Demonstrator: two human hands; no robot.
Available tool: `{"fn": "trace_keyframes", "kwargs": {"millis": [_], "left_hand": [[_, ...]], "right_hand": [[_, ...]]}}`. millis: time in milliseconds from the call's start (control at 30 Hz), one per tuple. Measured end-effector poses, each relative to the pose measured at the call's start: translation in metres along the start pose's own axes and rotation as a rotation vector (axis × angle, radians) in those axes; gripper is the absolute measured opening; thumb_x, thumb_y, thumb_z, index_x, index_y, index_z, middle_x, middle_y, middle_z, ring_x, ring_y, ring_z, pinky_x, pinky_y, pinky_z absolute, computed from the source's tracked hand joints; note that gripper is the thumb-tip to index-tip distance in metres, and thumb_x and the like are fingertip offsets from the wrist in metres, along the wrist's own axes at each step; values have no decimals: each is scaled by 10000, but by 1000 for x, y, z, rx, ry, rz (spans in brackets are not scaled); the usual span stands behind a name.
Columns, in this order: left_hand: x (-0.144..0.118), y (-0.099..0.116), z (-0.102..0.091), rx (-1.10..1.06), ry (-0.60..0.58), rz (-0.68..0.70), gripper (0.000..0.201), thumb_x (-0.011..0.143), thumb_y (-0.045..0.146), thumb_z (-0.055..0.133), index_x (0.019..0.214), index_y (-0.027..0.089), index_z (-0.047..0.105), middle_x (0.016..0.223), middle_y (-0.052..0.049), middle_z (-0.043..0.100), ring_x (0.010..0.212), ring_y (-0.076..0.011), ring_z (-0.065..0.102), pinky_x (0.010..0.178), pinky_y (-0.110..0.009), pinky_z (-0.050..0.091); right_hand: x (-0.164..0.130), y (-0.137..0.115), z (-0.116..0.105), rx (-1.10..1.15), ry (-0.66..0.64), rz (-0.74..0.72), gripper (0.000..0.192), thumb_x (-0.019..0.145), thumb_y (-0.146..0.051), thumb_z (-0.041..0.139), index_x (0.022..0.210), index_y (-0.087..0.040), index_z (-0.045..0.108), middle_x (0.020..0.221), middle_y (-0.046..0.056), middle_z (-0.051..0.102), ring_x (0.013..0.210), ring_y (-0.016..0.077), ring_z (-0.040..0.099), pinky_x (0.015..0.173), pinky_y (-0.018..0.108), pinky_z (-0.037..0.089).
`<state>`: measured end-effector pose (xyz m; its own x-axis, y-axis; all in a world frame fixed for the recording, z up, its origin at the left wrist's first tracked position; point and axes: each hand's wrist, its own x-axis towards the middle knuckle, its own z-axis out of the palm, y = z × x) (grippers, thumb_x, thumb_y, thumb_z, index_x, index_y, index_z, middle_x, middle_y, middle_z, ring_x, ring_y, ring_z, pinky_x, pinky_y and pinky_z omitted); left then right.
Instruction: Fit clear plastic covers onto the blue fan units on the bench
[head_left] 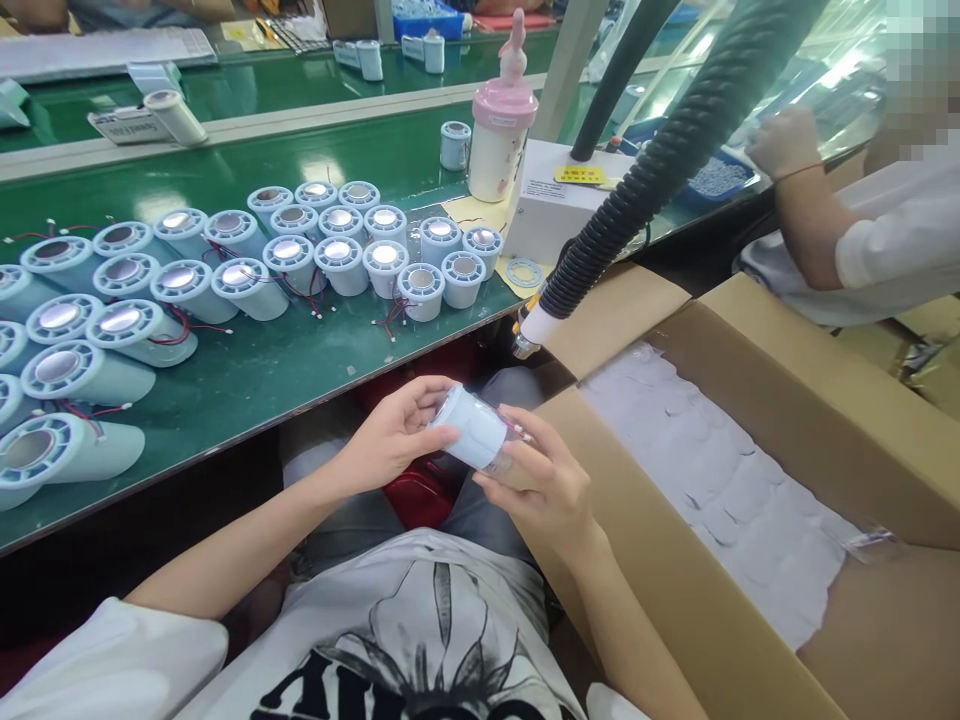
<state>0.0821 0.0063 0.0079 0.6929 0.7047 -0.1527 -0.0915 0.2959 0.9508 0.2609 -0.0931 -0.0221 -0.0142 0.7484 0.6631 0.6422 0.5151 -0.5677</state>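
Above my lap, both hands hold a light blue cylindrical housing point(474, 428). My left hand point(401, 430) grips its upper left end, thumb on the near side and fingers curled behind. Wrapped round the lower right end is my right hand point(551, 485), where a clear part and a bit of red wire show. The fingers partly hide that end. On the green table to the left stand and lie several similar blue housings point(343, 262), with ribbed rims, silvery round centres and thin red and black wires.
An open cardboard box point(630, 520) at my right holds a white bumpy layer point(720, 480). A black corrugated hose point(645, 200) hangs down near a white device point(551, 200). A pink-lidded cup point(502, 130) stands behind. Another person's hand point(787, 145) is at upper right.
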Motion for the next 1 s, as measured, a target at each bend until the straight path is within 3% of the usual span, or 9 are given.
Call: {"fn": "trace_keyframes", "kwargs": {"millis": [100, 200, 367, 467, 600, 1000], "left_hand": [[-3, 2, -5, 31, -136, 46, 516, 721, 195, 751, 1173, 215, 504, 1280, -129, 548, 1101, -232, 588, 847, -309, 527], [-5, 5, -15, 179, -287, 136, 627, 704, 93, 743, 1246, 263, 478, 1427, -121, 442, 1279, -265, 477, 1009, -384, 452], [-6, 4, -28, 293, -425, 236, 574, 755, 36, 663, 1246, 261, 467, 1474, -137, 382, 1344, -273, 408, 1040, -422, 419], [-7, 2, -29, 235, -424, 211, 615, 738, 51, 692, 1261, 268, 454, 1472, -129, 381, 1353, -269, 395, 1038, -418, 424], [-11, 2, -26, 244, -379, 70, 686, 745, 131, 716, 1351, 265, 425, 1428, -120, 434, 1306, -248, 451, 1028, -380, 445], [-21, 6, -25, 306, -328, 50, 634, 764, 196, 712, 1345, 240, 464, 1382, -115, 500, 1215, -234, 536, 991, -345, 478]], "right_hand": [[-4, 3, -2, 254, -23, 196, 478, 763, -190, 710, 1179, -290, 497, 1232, 111, 583, 1113, 265, 596, 835, 421, 580], [-7, 6, -5, 472, -136, 401, 493, 764, -202, 719, 1206, -277, 512, 1254, 95, 579, 1124, 242, 585, 865, 386, 568], [-7, 6, -5, 585, -209, 446, 477, 764, -185, 725, 1197, -283, 548, 1218, 63, 608, 1072, 210, 609, 867, 351, 564], [-6, 5, -2, 492, -202, 354, 510, 751, -181, 730, 1217, -263, 540, 1226, 91, 604, 1176, 254, 552, 883, 380, 557], [-6, 4, 0, 372, -202, 266, 501, 747, -179, 725, 1211, -253, 550, 1228, 107, 604, 1166, 265, 563, 895, 402, 551], [-7, -5, -4, 544, -231, 414, 513, 736, -177, 759, 1197, -269, 555, 1222, 68, 622, 1127, 235, 594, 912, 370, 550]]}}
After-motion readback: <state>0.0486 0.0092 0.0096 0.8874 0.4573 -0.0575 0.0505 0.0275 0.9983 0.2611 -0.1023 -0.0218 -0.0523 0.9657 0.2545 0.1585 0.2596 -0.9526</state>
